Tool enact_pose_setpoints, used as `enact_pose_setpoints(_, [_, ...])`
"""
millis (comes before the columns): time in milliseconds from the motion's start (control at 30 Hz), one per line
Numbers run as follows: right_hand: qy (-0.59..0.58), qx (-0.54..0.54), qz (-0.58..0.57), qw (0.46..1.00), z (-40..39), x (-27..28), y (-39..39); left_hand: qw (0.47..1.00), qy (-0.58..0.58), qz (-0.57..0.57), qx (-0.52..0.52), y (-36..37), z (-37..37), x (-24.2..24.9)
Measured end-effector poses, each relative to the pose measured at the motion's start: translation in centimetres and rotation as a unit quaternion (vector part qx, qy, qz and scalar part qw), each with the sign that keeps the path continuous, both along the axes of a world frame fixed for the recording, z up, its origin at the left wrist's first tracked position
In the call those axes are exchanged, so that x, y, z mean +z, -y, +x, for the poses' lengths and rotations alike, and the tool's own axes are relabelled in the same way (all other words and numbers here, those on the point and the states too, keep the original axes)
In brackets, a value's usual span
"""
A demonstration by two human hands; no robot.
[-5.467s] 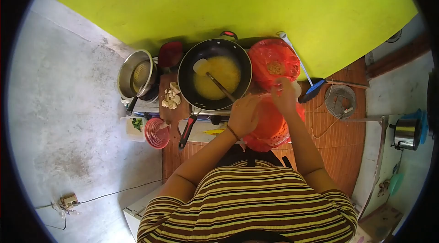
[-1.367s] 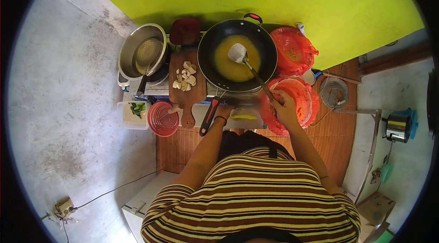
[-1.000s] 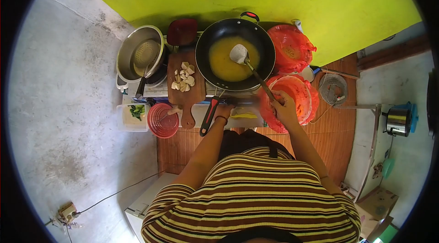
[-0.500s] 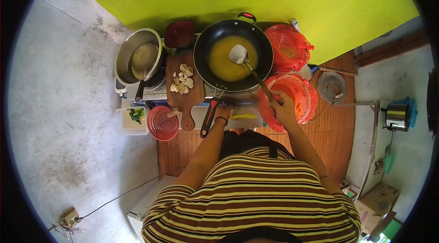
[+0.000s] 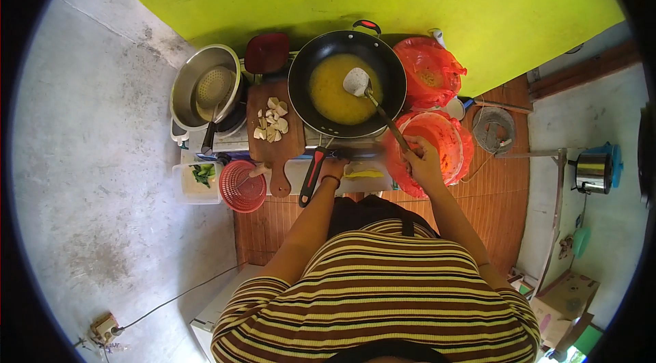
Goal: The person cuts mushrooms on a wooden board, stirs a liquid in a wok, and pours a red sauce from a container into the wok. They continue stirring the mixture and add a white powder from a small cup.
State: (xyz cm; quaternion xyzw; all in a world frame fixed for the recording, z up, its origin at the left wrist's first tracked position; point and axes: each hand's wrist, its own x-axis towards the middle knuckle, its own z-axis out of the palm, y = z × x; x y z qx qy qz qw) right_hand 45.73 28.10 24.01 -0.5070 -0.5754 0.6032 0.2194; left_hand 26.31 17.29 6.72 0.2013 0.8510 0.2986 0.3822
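Observation:
A black wok (image 5: pixel 328 56) with yellow liquid in its bottom stands on the stove. My right hand (image 5: pixel 425 158) is closed round the wooden handle of a spatula (image 5: pixel 357 82), whose pale blade rests at the liquid. Beside the wok's red and black handle (image 5: pixel 313 177), at the stove's front edge, is my left hand (image 5: pixel 333 169); its fingers are too unclear to tell what they hold, if anything. Left of the wok, pale cut pieces (image 5: pixel 273 120) lie on a wooden cutting board (image 5: pixel 273 156).
A steel pot (image 5: pixel 183 83) with a perforated ladle stands at the left. Nearby are a red basket (image 5: pixel 242 187) and a clear tub (image 5: pixel 179 189) with green leaves. Two red-lined containers (image 5: pixel 463 158) (image 5: pixel 410 62) are on the right. Behind the board sits a dark red bowl (image 5: pixel 268 52).
The view has shifted very slightly. Both hands and the spatula keep nearly the same places.

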Motion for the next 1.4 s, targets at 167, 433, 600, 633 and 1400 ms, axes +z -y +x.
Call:
enact_pose_setpoints(167, [-0.005,-0.006,0.005,1.0,0.2,0.0,-0.1,0.995,0.029,-0.072,-0.058,-0.4,-0.4,3.0])
enact_pose_setpoints(433, [-0.012,-0.009,0.031,0.999,0.9,-0.4,-0.1,0.997,0.008,-0.056,-0.044,0.0,-0.3,-1.4])
enact_pose_setpoints(600, [0.018,-0.008,0.124,0.992,2.1,-0.5,-0.1,0.996,0.089,-0.008,0.006,-0.5,0.2,-2.9])
enact_pose_setpoints(633, [0.024,-0.004,0.158,0.987,2.3,-0.4,0.0,0.992,0.123,0.014,0.024,-0.5,0.5,-3.3])
enact_pose_setpoints(1400, [0.315,0.017,0.131,0.94,17.8,10.1,2.7,0.918,-0.089,0.265,-0.28,-4.4,7.4,12.2])
